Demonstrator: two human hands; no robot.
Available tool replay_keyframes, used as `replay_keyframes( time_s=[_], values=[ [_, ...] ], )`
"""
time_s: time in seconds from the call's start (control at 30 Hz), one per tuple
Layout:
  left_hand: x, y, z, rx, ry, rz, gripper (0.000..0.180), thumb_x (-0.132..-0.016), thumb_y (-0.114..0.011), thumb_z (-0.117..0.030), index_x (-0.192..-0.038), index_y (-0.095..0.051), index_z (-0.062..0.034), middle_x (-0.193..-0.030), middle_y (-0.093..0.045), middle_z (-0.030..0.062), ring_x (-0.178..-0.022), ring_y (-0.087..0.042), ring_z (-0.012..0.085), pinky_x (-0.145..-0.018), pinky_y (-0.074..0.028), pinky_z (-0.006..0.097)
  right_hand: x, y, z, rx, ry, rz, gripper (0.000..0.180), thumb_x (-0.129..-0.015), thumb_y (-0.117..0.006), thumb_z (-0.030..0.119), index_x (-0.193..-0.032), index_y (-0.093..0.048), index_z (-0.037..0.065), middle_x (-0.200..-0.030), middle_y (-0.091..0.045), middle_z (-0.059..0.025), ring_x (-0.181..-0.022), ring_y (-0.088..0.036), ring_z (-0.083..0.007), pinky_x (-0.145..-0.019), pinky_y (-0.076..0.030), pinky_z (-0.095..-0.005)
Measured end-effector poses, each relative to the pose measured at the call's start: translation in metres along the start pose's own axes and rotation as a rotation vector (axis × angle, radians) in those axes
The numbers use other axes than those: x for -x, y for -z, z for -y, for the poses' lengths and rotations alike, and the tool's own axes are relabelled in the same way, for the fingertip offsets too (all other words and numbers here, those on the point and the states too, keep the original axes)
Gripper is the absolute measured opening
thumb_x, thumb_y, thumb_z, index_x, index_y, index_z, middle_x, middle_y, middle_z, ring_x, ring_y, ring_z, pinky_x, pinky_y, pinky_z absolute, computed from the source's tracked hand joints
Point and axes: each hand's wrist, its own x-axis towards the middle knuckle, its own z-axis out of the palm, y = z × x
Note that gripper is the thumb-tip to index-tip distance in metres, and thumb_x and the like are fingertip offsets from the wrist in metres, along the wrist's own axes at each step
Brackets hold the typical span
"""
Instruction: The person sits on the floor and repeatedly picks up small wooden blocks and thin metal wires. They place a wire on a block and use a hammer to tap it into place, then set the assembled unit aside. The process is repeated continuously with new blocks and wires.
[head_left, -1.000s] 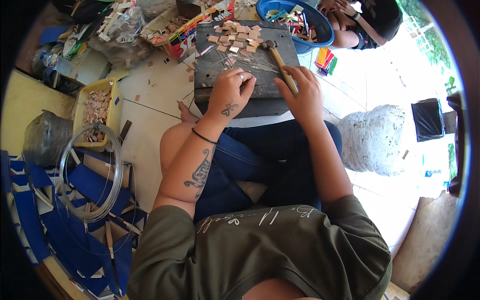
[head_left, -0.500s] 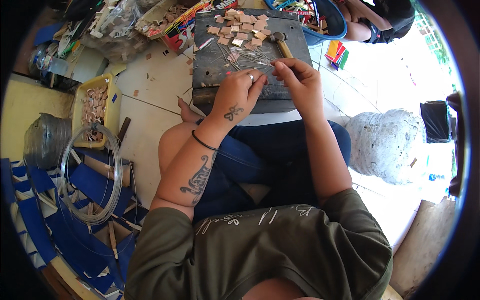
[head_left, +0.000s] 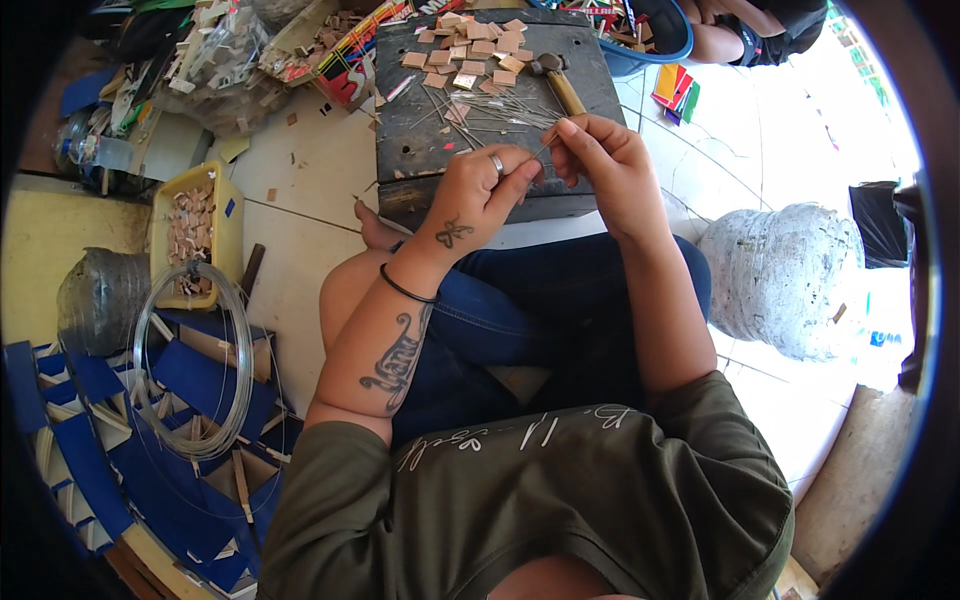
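Sitting at 12 o'clock in the view is a big black box [head_left: 400, 130] with a flat top. At its 6 o'clock edge, the left hand [head_left: 488, 180] is curled up, its thumb pressed to its pointing finger. At its 4 o'clock corner, the right hand [head_left: 612, 165] has its fingers bent, and its thumb and pointing finger pinch together. One second ago that right hand was on the hammer [head_left: 565, 90]; now it is off it and close to the left hand. The hammer lies at 2 o'clock on the box, and the low end of its handle is hidden behind the right hand. Little wood squares [head_left: 475, 50] lie in a pile near 11 o'clock. Loose wires [head_left: 500, 110] lie crisscross in the middle. The smallest thing is one thin wire [head_left: 543, 150], held between the tips of both hands, over the box's near edge.
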Motion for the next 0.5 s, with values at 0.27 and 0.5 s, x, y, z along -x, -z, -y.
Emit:
replay_keyframes(
  time_s=[0.27,0.5],
  values=[
    [-0.012,-0.003,0.010,-0.244,-0.305,-0.074,0.011,-0.088,-0.064,-0.011,-0.089,-0.067,-0.0006,-0.083,-0.063,0.0090,-0.073,-0.061,0.0201,-0.063,-0.048,0.030,-0.005,0.003,-0.001,0.627,0.354,-0.157,0.015,-0.087,-0.067,0.014,-0.088,-0.067,-0.001,-0.072,-0.064,-0.0095,-0.058,-0.057,-0.0157,-0.055,-0.044,-0.0286],
    [-0.006,0.005,0.010,-0.192,-0.100,-0.013,0.010,-0.081,-0.066,-0.005,-0.090,-0.067,-0.0014,-0.083,-0.064,0.0094,-0.075,-0.062,0.0228,-0.068,-0.050,0.032,-0.003,0.000,0.003,0.754,0.380,-0.138,0.021,-0.084,-0.071,0.021,-0.087,-0.068,0.001,-0.079,-0.066,-0.0106,-0.065,-0.062,-0.0231,-0.060,-0.048,-0.0346]
  ],
)
